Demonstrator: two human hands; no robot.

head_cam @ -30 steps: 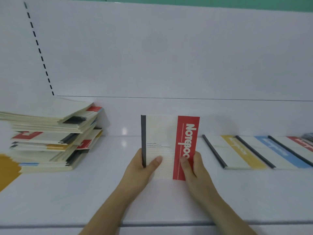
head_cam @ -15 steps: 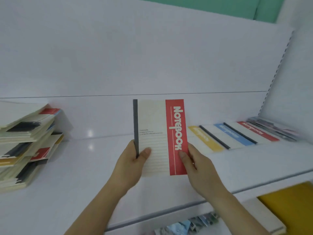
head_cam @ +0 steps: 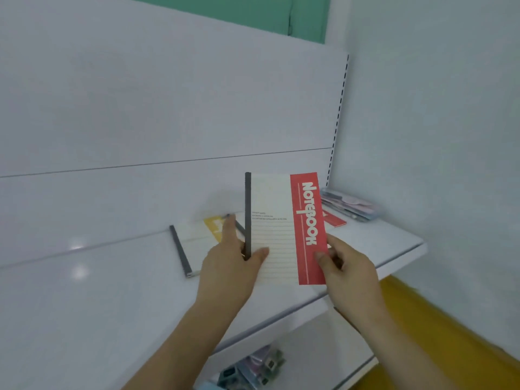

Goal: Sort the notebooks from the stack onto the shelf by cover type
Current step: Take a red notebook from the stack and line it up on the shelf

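Note:
I hold a cream notebook with a red "Notebook" band and a dark spine (head_cam: 281, 220) upright above the white shelf (head_cam: 98, 291). My left hand (head_cam: 228, 266) grips its lower left edge at the spine, thumb on the cover. My right hand (head_cam: 346, 271) pinches the lower right corner on the red band. Behind it on the shelf lie a yellow-banded notebook (head_cam: 197, 243) and a red-banded one (head_cam: 334, 220), partly hidden. The stack is out of view.
A pile of pastel-covered notebooks (head_cam: 351, 206) lies in the shelf's right corner against the side wall. Below the shelf's front edge a lower shelf holds small patterned items (head_cam: 253, 367). A yellow surface (head_cam: 450, 333) shows at the lower right.
The view has swung right, so the stack has left the frame. Both hands have carried the red-banded notebook over the row of sorted notebooks, covering the blue one.

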